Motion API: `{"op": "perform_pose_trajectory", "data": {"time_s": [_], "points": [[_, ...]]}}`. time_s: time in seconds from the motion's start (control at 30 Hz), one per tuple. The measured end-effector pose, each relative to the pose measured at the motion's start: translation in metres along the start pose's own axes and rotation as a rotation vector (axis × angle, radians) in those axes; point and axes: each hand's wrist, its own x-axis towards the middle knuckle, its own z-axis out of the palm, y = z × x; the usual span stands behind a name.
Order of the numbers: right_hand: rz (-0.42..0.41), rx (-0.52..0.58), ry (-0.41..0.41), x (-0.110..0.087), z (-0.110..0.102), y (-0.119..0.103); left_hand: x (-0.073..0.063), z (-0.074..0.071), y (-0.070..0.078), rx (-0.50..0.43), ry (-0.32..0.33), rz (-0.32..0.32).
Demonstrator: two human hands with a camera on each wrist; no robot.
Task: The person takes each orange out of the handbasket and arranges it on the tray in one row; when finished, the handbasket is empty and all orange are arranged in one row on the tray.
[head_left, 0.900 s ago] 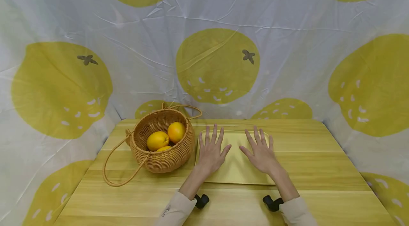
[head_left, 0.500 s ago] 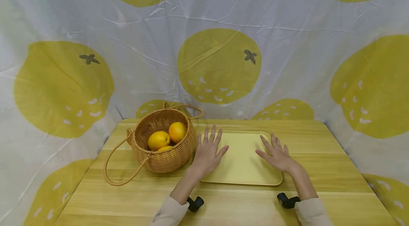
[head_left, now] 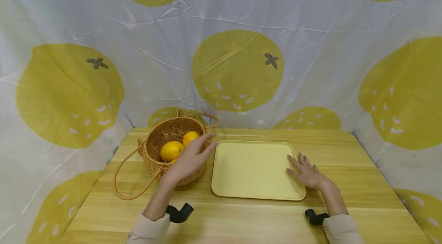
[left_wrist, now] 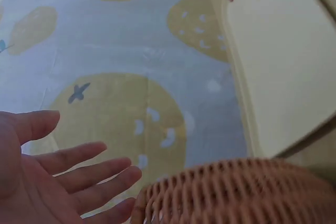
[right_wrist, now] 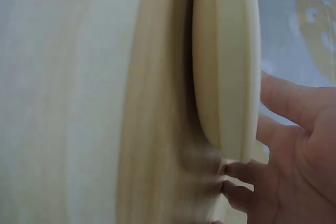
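Observation:
My left hand (head_left: 188, 159) is over the right side of a round wicker basket (head_left: 151, 165), its fingers extended and holding nothing. Inside the basket lie an oval yellow-orange fruit (head_left: 170, 151), a rounder orange one (head_left: 190, 137) and part of a third, mostly hidden by the hand. In the left wrist view the fingertips come close to the basket's woven wall (left_wrist: 247, 195); contact cannot be told. To the right lies a pale yellow rectangular tray (head_left: 250, 171). At the tray's right edge (right_wrist: 239, 77) is my right hand (head_left: 307, 175), fingers loosely extended around the rim, without a clear grip.
One basket handle (head_left: 119, 182) sticks out to the left, another (head_left: 207, 115) at the back. All stands on a wooden table (head_left: 352, 182), with a lemon-print cloth (head_left: 238, 14) hanging behind. A black wrist mount (head_left: 179, 212) juts from each sleeve.
From over the tray, my left hand has moved left to above the basket. My right hand has gone right, from over the tray to its right edge. Basket and tray have stayed in place.

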Motion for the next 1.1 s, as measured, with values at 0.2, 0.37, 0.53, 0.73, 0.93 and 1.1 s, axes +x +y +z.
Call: {"op": "perform_pose_trajectory", "data": {"time_s": [0.2, 0.37, 0.53, 0.73, 0.93, 1.1], "points": [[-0.049, 0.032, 0.005, -0.004, -0.003, 0.006, 0.000, -0.055, -0.003, 0.085, 0.021, -0.022], [-0.078, 0.044, 0.016, -0.006, -0.005, 0.011, 0.007, -0.094, -0.009, 0.014, -0.056, -0.068], [-0.091, 0.039, 0.014, -0.006, -0.004, 0.013, 0.021, -0.124, -0.022, -0.004, -0.119, -0.102], [-0.090, 0.059, 0.008, -0.008, -0.004, 0.013, 0.045, -0.142, -0.047, -0.045, -0.252, -0.150], [-0.090, 0.067, 0.007, -0.008, -0.004, 0.013, 0.064, -0.146, -0.068, -0.061, -0.376, -0.253], [-0.079, 0.049, 0.007, -0.007, -0.003, 0.012, 0.071, -0.145, -0.081, -0.038, -0.433, -0.353]]}}
